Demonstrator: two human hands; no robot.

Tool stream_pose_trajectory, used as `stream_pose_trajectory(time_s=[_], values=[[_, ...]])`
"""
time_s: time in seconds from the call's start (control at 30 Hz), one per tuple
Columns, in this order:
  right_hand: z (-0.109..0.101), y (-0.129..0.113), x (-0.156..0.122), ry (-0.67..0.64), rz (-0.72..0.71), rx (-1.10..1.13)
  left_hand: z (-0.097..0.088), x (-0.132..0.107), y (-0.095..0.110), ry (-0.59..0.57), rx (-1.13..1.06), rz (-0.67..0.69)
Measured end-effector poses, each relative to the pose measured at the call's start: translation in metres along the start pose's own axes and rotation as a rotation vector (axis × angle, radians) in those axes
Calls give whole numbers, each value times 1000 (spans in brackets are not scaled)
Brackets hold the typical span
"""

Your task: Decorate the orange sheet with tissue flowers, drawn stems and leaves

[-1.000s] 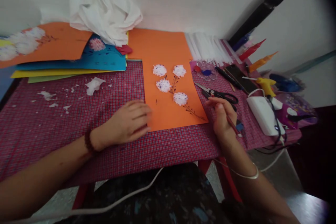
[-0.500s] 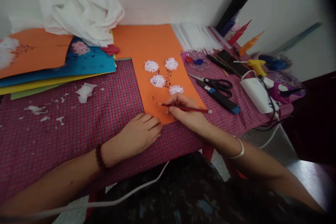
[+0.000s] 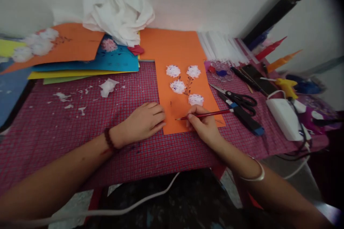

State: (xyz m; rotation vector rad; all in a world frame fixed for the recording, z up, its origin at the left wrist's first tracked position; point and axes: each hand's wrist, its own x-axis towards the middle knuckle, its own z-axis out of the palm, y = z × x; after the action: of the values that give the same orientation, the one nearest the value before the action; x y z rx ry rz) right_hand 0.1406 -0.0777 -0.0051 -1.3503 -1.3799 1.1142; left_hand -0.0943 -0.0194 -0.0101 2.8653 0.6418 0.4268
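My right hand [image 3: 204, 123] grips a red pencil [image 3: 206, 115], its fingers pinched around the shaft. The pencil's sharpened tip points left over the lower part of an orange paper sheet [image 3: 177, 127]. Whether the tip touches the sheet I cannot tell. On that sheet are white crumpled-paper blossoms [image 3: 177, 87] with purple flecks, and a dark painted stem with small leaves [image 3: 189, 85] runs among them. A short dark mark [image 3: 171, 103] stands left of the lowest blossom. My left hand [image 3: 142, 121] lies palm down on the checked cloth, holding nothing, its fingertips at the sheet's left edge.
Scissors [image 3: 240, 101] and a blue-black cutter [image 3: 247, 120] lie right of the sheet. Beyond are a white power adapter [image 3: 283, 118], a yellow glue gun [image 3: 287, 86] and white strips [image 3: 223, 48]. Paper scraps [image 3: 108, 87] and coloured sheets [image 3: 115, 63] lie left.
The camera view has swung left, so the table appears further right. The pencil tip has moved nearer the sheet's close edge. My left hand has slid up from the sheet's lower left corner.
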Motion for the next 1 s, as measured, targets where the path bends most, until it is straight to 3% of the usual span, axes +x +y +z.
stream_pose_trajectory(time_s=[0.63, 1.0], values=[[-2, 4, 0, -14, 24, 68, 3, 3, 2, -15, 38, -26], [2, 1, 5, 42, -91, -32, 3, 2, -2, 15, 21, 9]])
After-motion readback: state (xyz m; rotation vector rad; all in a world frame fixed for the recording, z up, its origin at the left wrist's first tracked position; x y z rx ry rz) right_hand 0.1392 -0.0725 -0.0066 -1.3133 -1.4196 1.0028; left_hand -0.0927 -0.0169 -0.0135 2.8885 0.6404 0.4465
